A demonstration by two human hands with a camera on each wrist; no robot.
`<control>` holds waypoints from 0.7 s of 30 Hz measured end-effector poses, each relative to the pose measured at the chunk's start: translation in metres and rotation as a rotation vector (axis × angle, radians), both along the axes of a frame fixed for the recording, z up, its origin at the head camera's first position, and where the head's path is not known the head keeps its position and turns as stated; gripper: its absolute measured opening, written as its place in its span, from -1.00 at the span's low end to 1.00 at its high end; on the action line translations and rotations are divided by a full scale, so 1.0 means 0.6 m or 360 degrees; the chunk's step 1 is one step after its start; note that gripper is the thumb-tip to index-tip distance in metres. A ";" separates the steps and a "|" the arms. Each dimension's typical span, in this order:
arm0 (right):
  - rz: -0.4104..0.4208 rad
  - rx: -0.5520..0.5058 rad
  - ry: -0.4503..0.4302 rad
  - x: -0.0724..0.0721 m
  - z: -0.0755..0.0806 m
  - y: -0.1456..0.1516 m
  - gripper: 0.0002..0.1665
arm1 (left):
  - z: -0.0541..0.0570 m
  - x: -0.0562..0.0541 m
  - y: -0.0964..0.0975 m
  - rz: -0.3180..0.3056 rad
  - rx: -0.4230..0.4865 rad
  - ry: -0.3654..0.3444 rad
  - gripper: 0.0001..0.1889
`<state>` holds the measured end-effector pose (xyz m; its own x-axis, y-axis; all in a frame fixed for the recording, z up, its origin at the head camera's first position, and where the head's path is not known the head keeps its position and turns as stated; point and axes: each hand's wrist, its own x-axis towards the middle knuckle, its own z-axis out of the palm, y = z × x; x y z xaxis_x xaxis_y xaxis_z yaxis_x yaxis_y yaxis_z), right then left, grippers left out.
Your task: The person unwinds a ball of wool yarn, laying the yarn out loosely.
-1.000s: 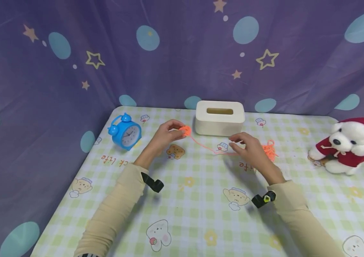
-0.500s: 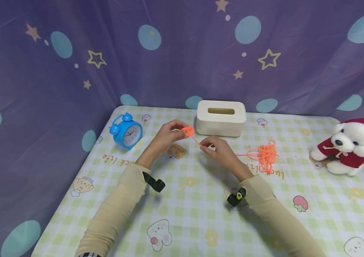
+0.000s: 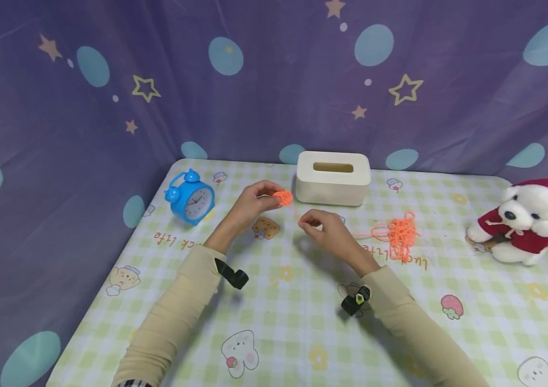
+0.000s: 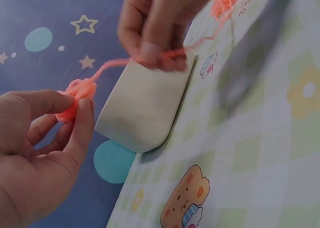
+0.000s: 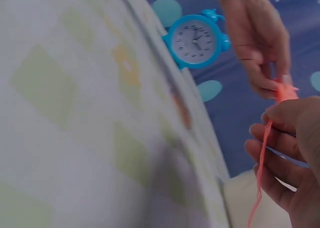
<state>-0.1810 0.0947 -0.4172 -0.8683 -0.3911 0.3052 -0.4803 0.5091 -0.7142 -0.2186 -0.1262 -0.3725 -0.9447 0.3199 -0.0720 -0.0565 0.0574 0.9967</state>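
Note:
My left hand (image 3: 253, 202) pinches a small wound ball of orange yarn (image 3: 283, 198) between thumb and fingers, held up over the table; the left wrist view shows the yarn ball (image 4: 79, 96) at the fingertips. Just right of it, my right hand (image 3: 326, 228) pinches the yarn strand (image 4: 116, 63) that leads out of the ball. In the right wrist view the strand (image 5: 261, 178) hangs from the thumb and fingertips. Its other end runs right to a loose tangle of orange yarn (image 3: 402, 235) lying on the tablecloth.
A white tissue box (image 3: 333, 185) stands behind the hands. The blue alarm clock (image 3: 192, 199) is at the back left, and a white plush dog (image 3: 527, 220) in red sits at the right. A checked tablecloth (image 3: 274, 322) covers the table, with a purple curtain (image 3: 274, 97) behind.
My right hand has come left from near the tangle to beside the yarn ball and now pinches the strand there. The left hand still holds the ball in about the same place.

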 end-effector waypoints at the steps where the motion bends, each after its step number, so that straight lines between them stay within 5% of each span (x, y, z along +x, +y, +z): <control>1: -0.0033 -0.0040 0.0022 0.001 0.005 0.003 -0.85 | 0.000 0.000 0.000 0.0000 -0.0009 0.0007 -0.74; 10: -0.0348 -0.0431 0.0178 0.001 0.044 0.043 -0.85 | -0.002 0.000 -0.003 -0.0076 -0.0027 -0.0051 -0.74; 21: -0.0437 -0.0386 0.0138 0.026 0.078 0.062 -0.86 | -0.007 -0.003 0.000 -0.0159 0.0081 -0.0160 -0.79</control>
<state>-0.1657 0.1320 -0.3701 -0.8975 -0.0547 0.4375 -0.4136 0.4483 -0.7925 -0.2206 -0.1260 -0.3764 -0.8970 0.4175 -0.1456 -0.1524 0.0171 0.9882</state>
